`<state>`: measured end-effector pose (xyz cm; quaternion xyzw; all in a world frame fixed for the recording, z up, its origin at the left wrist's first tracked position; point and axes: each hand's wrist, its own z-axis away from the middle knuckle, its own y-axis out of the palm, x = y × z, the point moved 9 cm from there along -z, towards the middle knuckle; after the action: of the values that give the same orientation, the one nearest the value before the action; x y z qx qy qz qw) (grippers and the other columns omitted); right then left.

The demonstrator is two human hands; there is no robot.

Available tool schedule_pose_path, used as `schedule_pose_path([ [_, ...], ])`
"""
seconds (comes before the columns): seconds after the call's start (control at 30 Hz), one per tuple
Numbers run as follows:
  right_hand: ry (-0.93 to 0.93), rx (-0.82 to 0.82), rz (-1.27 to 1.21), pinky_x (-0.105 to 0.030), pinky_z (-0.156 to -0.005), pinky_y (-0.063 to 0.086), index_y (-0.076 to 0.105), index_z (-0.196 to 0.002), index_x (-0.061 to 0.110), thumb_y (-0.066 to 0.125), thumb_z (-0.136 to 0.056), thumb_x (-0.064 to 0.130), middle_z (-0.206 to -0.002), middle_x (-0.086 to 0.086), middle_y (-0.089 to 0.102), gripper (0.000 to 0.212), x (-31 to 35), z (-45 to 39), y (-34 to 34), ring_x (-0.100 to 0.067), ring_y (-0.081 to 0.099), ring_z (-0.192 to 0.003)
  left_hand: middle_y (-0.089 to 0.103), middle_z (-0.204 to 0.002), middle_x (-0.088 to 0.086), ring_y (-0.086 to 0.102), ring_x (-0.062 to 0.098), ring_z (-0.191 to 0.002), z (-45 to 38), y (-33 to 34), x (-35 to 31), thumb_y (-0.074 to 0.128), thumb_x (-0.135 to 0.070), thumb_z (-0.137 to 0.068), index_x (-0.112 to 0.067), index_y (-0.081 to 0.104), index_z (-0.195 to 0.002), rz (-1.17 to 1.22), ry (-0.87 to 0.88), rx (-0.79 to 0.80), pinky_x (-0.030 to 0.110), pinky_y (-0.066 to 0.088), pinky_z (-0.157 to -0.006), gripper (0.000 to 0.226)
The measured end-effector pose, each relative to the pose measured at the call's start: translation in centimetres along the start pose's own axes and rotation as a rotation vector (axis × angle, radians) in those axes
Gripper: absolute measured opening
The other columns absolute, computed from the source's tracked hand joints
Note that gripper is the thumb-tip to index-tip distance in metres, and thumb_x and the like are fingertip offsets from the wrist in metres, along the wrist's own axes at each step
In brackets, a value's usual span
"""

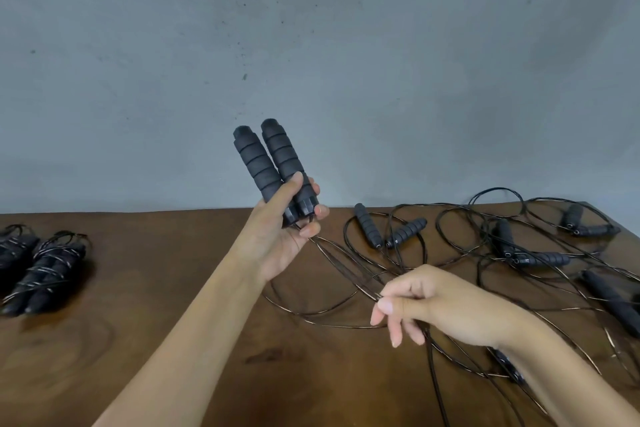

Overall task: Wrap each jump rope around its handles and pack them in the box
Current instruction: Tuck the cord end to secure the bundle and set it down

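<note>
At nine o'clock I see the leftmost bundle of black foam handles wound in cord (pixel 14 253) cut off by the frame edge. At four o'clock, my right wrist hides most of a black handle (pixel 506 366).

You face a flat grey concrete-look wall (pixel 346 45), matt in finish and marked with scattered dark specks and small stains, densest near its middle. Below it you see a dark brown wooden table (pixel 156 340) with visible grain whorls. Its far edge meets the wall, and its far right corner is in view. Lighting is soft and even, casting faint shadows.
</note>
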<state>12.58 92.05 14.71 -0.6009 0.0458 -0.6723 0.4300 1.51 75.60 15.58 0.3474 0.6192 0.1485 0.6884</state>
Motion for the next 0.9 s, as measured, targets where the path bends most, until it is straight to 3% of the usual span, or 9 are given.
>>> schedule_pose_path([
  [0.1, 0.018, 0.088, -0.051, -0.05, -0.103, 0.048, 0.075, -0.097, 0.013, 0.05, -0.108, 0.027, -0.083, -0.005, 0.077, 0.031, -0.4, -0.7, 2.2, -0.018, 0.061, -0.064, 0.061, -0.095, 0.005, 0.056, 0.021, -0.069, -0.2, -0.3, 0.2, 0.06, -0.024, -0.105, -0.008, 0.057, -0.109, 0.024, 0.013, -0.005, 0.023, 0.034, -0.047, 0.017],
  [0.23, 0.004, 0.113, -0.069, -0.049, -0.103, 0.048, 0.069, -0.094, 0.007, 0.044, -0.11, 0.025, -0.085, -0.01, 0.077, 0.036, -0.8, -1.2, 3.5, -0.021, 0.06, -0.064, 0.061, -0.094, 0.005, 0.055, 0.021, -0.069, 0.1, -1.0, 0.2, 0.061, -0.024, -0.103, -0.008, 0.057, -0.108, 0.054, 0.017, -0.02, 0.022, 0.035, -0.046, 0.017],
  [0.4, -0.078, -0.084, 0.002, -0.038, -0.079, 0.051, 0.059, -0.08, 0.015, 0.037, -0.111, 0.036, -0.071, 0.0, 0.066, 0.043, -1.1, -1.4, 2.1, -0.017, 0.051, -0.06, 0.061, -0.095, 0.004, 0.054, 0.018, -0.069, 0.5, -1.5, -0.1, 0.062, -0.026, -0.103, -0.009, 0.057, -0.108, 0.105, -0.006, -0.014, 0.02, 0.03, -0.045, 0.018],
  [0.53, -0.054, -0.243, -0.076, -0.032, -0.06, 0.035, 0.064, -0.081, 0.026, 0.043, -0.108, 0.034, -0.065, 0.002, 0.053, 0.034, -1.8, -0.7, -1.0, -0.016, 0.039, -0.059, 0.06, -0.098, 0.005, 0.055, 0.019, -0.07, 0.9, -1.7, -0.1, 0.067, -0.026, -0.099, -0.009, 0.056, -0.113, 0.061, -0.02, -0.007, 0.022, 0.029, -0.046, 0.025],
  [0.6, -0.052, -0.219, -0.119, -0.028, -0.062, 0.036, 0.069, -0.082, 0.027, 0.043, -0.107, 0.032, -0.065, 0.0, 0.055, 0.036, -1.5, -0.5, -1.4, -0.011, 0.038, -0.057, 0.06, -0.099, 0.006, 0.055, 0.02, -0.07, 1.0, -1.7, 0.0, 0.067, -0.026, -0.099, -0.009, 0.056, -0.114, 0.054, -0.027, -0.001, 0.022, 0.029, -0.046, 0.025],
  [0.67, -0.049, -0.216, -0.165, -0.035, -0.069, 0.048, 0.073, -0.079, 0.028, 0.044, -0.107, 0.027, -0.063, 0.001, 0.059, 0.041, -1.2, -0.2, -1.7, -0.014, 0.039, -0.056, 0.06, -0.099, 0.007, 0.055, 0.02, -0.07, 1.2, -1.6, 0.3, 0.067, -0.026, -0.099, -0.009, 0.057, -0.113, 0.046, -0.042, 0.009, 0.022, 0.029, -0.046, 0.024],
  [0.73, -0.055, -0.252, -0.172, -0.044, -0.095, 0.055, 0.075, -0.075, 0.027, 0.044, -0.107, 0.024, -0.057, 0.006, 0.06, 0.045, -1.2, 0.0, -2.5, -0.023, 0.04, -0.056, 0.061, -0.098, 0.007, 0.056, 0.02, -0.069, 1.4, -1.3, 0.5, 0.065, -0.025, -0.1, -0.009, 0.057, -0.112, 0.034, -0.058, 0.022, 0.022, 0.03, -0.045, 0.022],
  [0.8, -0.07, -0.279, -0.187, -0.044, -0.107, 0.048, 0.075, -0.076, 0.012, 0.042, -0.108, 0.02, -0.05, 0.007, 0.057, 0.047, -1.2, 0.1, -3.1, -0.024, 0.044, -0.054, 0.061, -0.096, 0.007, 0.057, 0.021, -0.067, 1.7, -0.9, 0.8, 0.063, -0.024, -0.101, -0.009, 0.056, -0.112, 0.022, -0.07, 0.046, 0.021, 0.031, -0.044, 0.02],
  [0.9, -0.071, -0.306, -0.212, -0.039, -0.094, 0.053, 0.073, -0.083, 0.0, 0.042, -0.107, 0.018, -0.055, -0.002, 0.064, 0.043, -1.2, 0.3, -3.3, -0.016, 0.04, -0.048, 0.061, -0.096, 0.008, 0.057, 0.021, -0.067, 2.1, -0.6, 1.0, 0.061, -0.024, -0.102, -0.008, 0.054, -0.116, 0.007, -0.082, 0.077, 0.022, 0.033, -0.044, 0.022],
])
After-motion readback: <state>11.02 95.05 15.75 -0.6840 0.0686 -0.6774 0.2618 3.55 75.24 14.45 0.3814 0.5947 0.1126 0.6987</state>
